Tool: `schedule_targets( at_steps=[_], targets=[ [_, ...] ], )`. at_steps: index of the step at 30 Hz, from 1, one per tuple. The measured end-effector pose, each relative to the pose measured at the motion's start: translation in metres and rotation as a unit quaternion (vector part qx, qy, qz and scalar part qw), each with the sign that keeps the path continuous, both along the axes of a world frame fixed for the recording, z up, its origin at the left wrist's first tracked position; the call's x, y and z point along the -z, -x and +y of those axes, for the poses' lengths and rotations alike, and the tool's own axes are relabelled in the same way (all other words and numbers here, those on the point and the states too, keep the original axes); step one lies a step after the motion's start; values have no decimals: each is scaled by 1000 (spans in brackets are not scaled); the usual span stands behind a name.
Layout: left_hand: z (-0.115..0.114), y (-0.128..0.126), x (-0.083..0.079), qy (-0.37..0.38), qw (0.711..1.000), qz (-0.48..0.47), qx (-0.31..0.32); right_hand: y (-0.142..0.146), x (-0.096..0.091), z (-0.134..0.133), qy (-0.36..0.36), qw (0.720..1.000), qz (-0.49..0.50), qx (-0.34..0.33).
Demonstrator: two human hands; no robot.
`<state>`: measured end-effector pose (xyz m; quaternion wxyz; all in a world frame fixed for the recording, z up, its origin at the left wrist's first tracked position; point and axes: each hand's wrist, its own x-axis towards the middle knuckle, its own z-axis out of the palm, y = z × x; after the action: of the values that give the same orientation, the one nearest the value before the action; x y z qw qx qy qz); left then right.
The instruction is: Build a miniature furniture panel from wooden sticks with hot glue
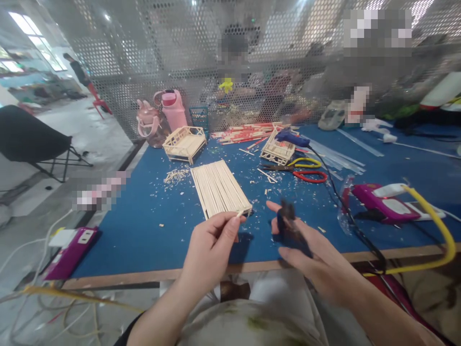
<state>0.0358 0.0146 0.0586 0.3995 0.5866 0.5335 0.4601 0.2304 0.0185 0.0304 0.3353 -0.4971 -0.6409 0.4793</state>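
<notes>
My left hand (213,241) pinches a short piece of pale wooden stick (240,212) between thumb and fingers. Just beyond it lies a flat panel of wooden sticks (219,187) set side by side. Dark-handled cutting pliers (292,226) are in my right hand (317,250), a little to the right of the left one; motion blurs them, and whether their jaws are apart I cannot tell. A small bed-like stick model (185,143) stands behind the panel, and a second stick model (277,150) sits to its right.
Scissors (300,169) with yellow and red handles and a blue glue gun (291,138) lie at right. Behind are red-tipped sticks (248,133) and clear glue sticks (334,154). Purple power strips (382,204) flank the blue table (133,240), with cables. Pink bottles (173,109) stand before a perforated metal screen (144,57).
</notes>
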Motion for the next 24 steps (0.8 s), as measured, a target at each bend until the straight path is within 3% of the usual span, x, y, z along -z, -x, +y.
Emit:
schedule_targets(
  at_steps=[3, 7, 15, 24],
  targets=[
    [-2, -2, 2, -41, 999, 4, -9, 1, -6, -1, -79, 987, -136, -20],
    [-3, -5, 4, -79, 997, 27, 4, 6, 1, 0, -106, 974, -197, -46],
    [-4, -4, 5, -96, 994, 52, 8, 10, 1, 1, -111, 973, -198, -46],
    [-3, -5, 6, -100, 992, 71, 22, 10, 13, 1, -192, 964, -181, -23]
  ],
)
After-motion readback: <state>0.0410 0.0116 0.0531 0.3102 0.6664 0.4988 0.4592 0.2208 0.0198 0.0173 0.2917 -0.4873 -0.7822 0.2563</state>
